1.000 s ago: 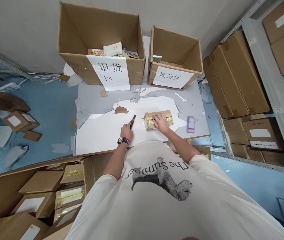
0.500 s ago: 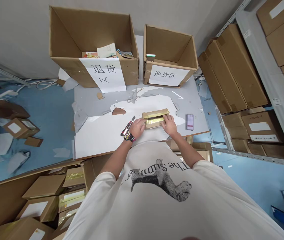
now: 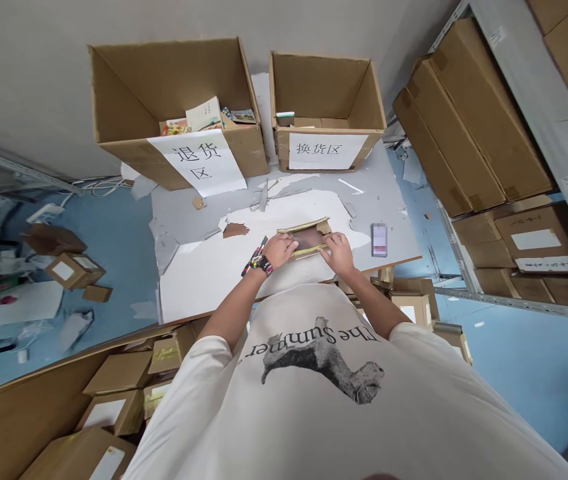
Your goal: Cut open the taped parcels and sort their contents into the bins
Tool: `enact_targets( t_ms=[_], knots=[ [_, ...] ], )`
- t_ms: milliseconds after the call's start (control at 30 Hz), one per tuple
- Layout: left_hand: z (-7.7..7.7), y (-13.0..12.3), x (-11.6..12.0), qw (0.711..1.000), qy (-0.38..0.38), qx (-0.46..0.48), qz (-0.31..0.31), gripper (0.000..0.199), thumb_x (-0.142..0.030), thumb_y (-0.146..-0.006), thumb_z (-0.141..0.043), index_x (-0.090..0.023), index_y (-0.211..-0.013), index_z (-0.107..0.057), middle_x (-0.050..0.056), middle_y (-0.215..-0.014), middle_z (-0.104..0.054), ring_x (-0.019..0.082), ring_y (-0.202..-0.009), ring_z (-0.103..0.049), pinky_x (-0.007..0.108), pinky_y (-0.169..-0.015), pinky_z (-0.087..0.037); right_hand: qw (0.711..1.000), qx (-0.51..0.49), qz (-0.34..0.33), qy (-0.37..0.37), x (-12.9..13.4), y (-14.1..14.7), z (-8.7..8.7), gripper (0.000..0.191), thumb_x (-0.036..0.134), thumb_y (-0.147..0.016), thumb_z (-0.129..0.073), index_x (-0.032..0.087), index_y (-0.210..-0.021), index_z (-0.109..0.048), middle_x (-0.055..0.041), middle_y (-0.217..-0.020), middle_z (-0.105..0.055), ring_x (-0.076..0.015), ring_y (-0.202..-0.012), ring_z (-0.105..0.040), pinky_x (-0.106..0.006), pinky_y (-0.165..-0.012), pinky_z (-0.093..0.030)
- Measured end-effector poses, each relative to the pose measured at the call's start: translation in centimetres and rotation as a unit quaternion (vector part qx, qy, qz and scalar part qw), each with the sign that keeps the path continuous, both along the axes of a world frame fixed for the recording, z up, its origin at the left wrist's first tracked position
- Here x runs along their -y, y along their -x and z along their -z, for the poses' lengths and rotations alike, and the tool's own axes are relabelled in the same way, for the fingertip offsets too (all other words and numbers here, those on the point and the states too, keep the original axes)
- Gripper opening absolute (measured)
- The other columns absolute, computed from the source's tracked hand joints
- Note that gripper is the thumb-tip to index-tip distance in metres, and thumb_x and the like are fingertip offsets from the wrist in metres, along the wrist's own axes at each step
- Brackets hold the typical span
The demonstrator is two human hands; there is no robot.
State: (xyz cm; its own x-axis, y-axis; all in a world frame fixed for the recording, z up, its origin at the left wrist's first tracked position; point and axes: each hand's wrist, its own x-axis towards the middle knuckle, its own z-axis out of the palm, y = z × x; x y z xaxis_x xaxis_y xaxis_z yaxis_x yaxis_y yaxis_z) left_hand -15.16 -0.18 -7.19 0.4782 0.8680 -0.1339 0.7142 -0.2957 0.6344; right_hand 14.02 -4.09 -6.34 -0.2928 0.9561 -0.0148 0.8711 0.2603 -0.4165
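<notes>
A small cardboard box [image 3: 310, 238] with yellow tape along its edges lies on the white-covered table in front of me. Its top flaps stand parted, and the inside looks brownish; I cannot make out what is in there. My left hand [image 3: 279, 250] grips the box at its left end, thumb on the near flap. At the right end, my right hand [image 3: 338, 252] holds the other side, with the fingertips at the flap edge. A box cutter [image 3: 255, 259] lies beside my left wrist, partly covered by it.
A phone [image 3: 379, 240] lies on the table [image 3: 199, 280] to the right. Two large labelled boxes stand behind: the left one [image 3: 164, 160] holds books, the right one [image 3: 359, 150] a few items. Shelves with cartons [image 3: 484, 120] rise at right; a big carton of parcels [image 3: 119, 373] stands at near left.
The small box's top flaps have spread apart, and its inside now shows. Both my hands stay at its ends, the left one reaching further over it. The camera view has shifted slightly.
</notes>
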Motion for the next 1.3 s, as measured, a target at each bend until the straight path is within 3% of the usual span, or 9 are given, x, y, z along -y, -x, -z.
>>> enact_targets(
  t_ms=[133,233,367,533,733,933,1033,1133,1300],
  knots=[
    [0.1,0.1,-0.5,0.999,0.035,-0.006,0.025,0.032,-0.034,-0.109,-0.061,-0.023,-0.123,-0.088,0.012,-0.139,-0.084,0.033,-0.134,-0.076,0.051,-0.122,-0.058,0.999,0.000,-0.013,0.044,1.3,-0.3,-0.9,0.035,0.037,-0.124,-0.052,0.023,-0.118,-0.084,-0.0150,-0.117,-0.082,-0.0342,-0.117,-0.071,-0.047,-0.114,-0.056],
    [0.2,-0.3,-0.5,0.994,0.024,-0.081,0.074,0.045,-0.034,-0.099,-0.075,-0.024,-0.143,-0.082,0.014,-0.151,-0.080,0.036,-0.141,-0.073,0.053,-0.126,-0.055,0.996,0.023,-0.019,0.086,1.4,-0.3,-1.5,0.037,0.032,-0.125,-0.050,0.022,-0.115,-0.085,-0.0142,-0.116,-0.084,-0.0326,-0.118,-0.072,-0.042,-0.108,-0.056],
    [-0.1,-1.1,-0.1,0.977,0.024,-0.172,0.123,0.039,-0.037,-0.104,-0.068,-0.024,-0.137,-0.083,0.015,-0.142,-0.081,0.037,-0.136,-0.075,0.055,-0.124,-0.052,0.987,0.063,-0.078,0.128,0.0,0.5,-1.8,0.035,0.017,-0.119,-0.051,0.019,-0.132,-0.084,-0.0154,-0.134,-0.084,-0.0322,-0.131,-0.068,-0.041,-0.114,-0.054],
    [-0.7,-1.3,0.5,0.977,-0.016,-0.175,0.123,0.031,-0.037,-0.105,-0.065,-0.023,-0.125,-0.085,0.020,-0.133,-0.078,0.042,-0.140,-0.066,0.063,-0.125,-0.049,0.978,0.077,-0.151,0.121,-2.3,1.6,-1.3,0.044,0.015,-0.111,-0.059,0.016,-0.151,-0.077,-0.0192,-0.171,-0.067,-0.0388,-0.152,-0.056,-0.052,-0.129,-0.045],
    [-2.0,-0.7,0.5,0.984,-0.061,-0.134,0.105,0.024,-0.040,-0.103,-0.072,-0.027,-0.118,-0.085,0.022,-0.127,-0.074,0.047,-0.141,-0.057,0.070,-0.125,-0.046,0.983,0.058,-0.151,0.084,-4.3,1.2,-0.7,0.054,0.033,-0.113,-0.059,0.019,-0.164,-0.068,-0.0236,-0.153,-0.074,-0.0447,-0.147,-0.054,-0.065,-0.127,-0.041],
    [-2.5,1.0,2.1,0.989,-0.057,-0.134,0.002,0.028,-0.033,-0.109,-0.059,-0.024,-0.110,-0.085,0.024,-0.118,-0.073,0.047,-0.129,-0.061,0.069,-0.112,-0.050,0.997,0.026,-0.053,0.040,-4.7,-2.1,-0.8,0.057,0.041,-0.117,-0.054,0.016,-0.167,-0.065,-0.0287,-0.159,-0.068,-0.0508,-0.151,-0.048,-0.072,-0.127,-0.038],
    [-2.3,1.8,3.3,0.988,-0.056,-0.143,-0.007,0.035,-0.028,-0.110,-0.053,-0.024,-0.121,-0.086,0.024,-0.132,-0.075,0.045,-0.133,-0.063,0.068,-0.114,-0.049,0.997,0.030,-0.043,0.056,-4.5,-3.1,-0.3,0.061,0.042,-0.116,-0.058,0.014,-0.170,-0.062,-0.0296,-0.164,-0.066,-0.0530,-0.158,-0.044,-0.074,-0.132,-0.035],
    [-1.7,2.3,3.8,0.988,-0.060,-0.142,-0.013,0.045,-0.030,-0.110,-0.058,-0.026,-0.149,-0.079,0.021,-0.160,-0.070,0.044,-0.150,-0.061,0.066,-0.127,-0.045,0.993,0.035,-0.072,0.083,-4.5,-3.3,0.6,0.071,0.048,-0.112,-0.070,0.013,-0.174,-0.059,-0.0288,-0.176,-0.059,-0.0517,-0.162,-0.046,-0.071,-0.135,-0.037],
    [-0.5,2.5,3.4,0.990,-0.047,-0.133,-0.014,0.098,-0.052,-0.101,-0.080,-0.024,-0.187,-0.042,0.019,-0.198,-0.031,0.046,-0.182,-0.030,0.062,-0.144,-0.034,0.990,0.019,-0.105,0.096,-4.9,-3.8,2.2,0.084,0.046,-0.108,-0.077,0.014,-0.181,-0.050,-0.0254,-0.192,-0.040,-0.0455,-0.167,-0.049,-0.064,-0.135,-0.048]
  ],
)
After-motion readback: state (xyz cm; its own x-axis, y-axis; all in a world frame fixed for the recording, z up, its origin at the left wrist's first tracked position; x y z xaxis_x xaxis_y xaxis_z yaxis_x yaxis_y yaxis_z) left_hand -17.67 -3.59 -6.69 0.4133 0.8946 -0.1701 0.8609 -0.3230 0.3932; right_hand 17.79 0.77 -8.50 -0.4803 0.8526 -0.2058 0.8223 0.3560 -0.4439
